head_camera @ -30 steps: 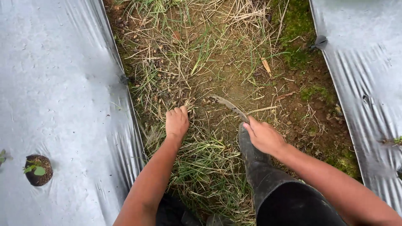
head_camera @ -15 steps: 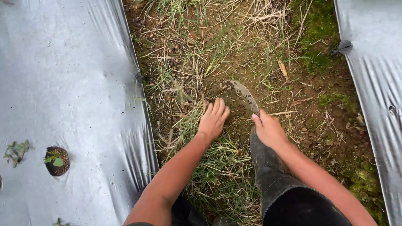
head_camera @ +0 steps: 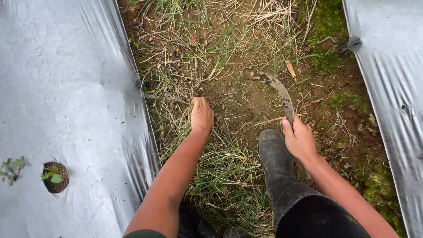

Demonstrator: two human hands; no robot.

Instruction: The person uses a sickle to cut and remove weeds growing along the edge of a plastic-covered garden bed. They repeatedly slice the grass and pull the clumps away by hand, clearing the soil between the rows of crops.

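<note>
A black rubber boot (head_camera: 275, 154) stands nearest, planted in the grass. Beside it the right hand (head_camera: 300, 140) is clenched on a curved sickle (head_camera: 276, 90), its blade arcing over bare soil. The left hand (head_camera: 202, 115) presses into a grass clump (head_camera: 185, 94), fingers curled; a swing could nick those fingers or the boot. Silver plastic sheeting (head_camera: 66, 88) flanks the weedy furrow (head_camera: 246, 53).

Curved, soil-caked sickle (head_camera: 276, 90) over grass

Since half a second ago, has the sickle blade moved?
Yes. The sickle blade in the right hand has swung away from the left hand, toward the yellow leaf.
</note>
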